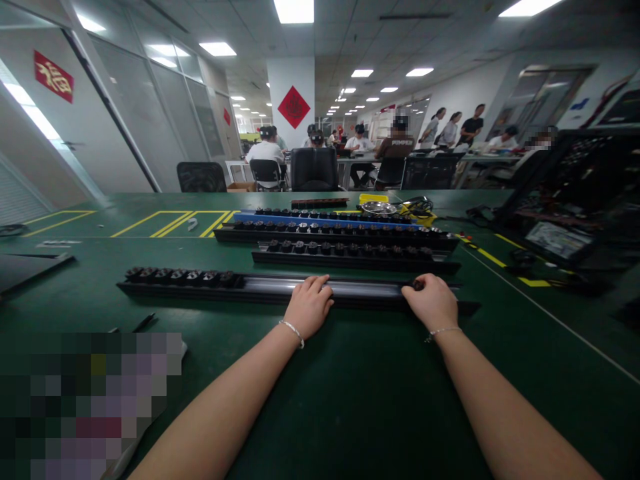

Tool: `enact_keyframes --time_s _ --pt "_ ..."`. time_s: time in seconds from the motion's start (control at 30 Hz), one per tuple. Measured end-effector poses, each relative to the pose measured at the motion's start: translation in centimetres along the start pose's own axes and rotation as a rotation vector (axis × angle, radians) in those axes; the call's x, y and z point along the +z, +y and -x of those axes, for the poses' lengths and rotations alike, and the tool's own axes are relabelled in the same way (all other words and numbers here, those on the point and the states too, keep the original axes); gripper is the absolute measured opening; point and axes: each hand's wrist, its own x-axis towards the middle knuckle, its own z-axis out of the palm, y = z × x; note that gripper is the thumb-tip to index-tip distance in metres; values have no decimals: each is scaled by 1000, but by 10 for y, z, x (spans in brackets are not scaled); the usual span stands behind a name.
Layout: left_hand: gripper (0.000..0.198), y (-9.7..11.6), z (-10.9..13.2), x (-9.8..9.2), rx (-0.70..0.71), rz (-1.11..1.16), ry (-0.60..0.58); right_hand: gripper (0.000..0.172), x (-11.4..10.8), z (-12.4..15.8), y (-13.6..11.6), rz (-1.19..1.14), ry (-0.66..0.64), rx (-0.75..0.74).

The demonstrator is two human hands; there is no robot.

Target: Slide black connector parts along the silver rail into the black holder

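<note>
A long black rail point(360, 291) with a shiny inner channel lies across the green table. A row of dark, knob-like parts point(181, 275) fills its left end. My left hand point(309, 308) rests on the middle of this rail, fingers stretched over the channel and holding nothing. Near the rail's right end, my right hand point(433, 301) pinches a small black part point(417, 285); its exact kind is too small to make out. Just behind lies a shorter black rail point(355, 261) with a similar row of parts. Beyond it are another loaded black rail point(330, 235) and a blue rail point(325, 219).
At the back right are a metal dish point(379, 209), a yellow tray point(373, 199) and cables point(421, 207). A large black-framed unit point(565, 200) stands on the right. A dark flat panel point(33, 267) lies at left. Several people sit or stand beyond the table.
</note>
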Motion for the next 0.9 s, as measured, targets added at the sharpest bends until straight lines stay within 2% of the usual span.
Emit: enact_keyframes --time_s 0.67,0.9 --pt "15 -3 -5 3 -3 35 8 28 3 -7 8 -14 63 -29" --pt "15 -3 -7 4 -4 25 3 31 2 -8 10 16 58 11"
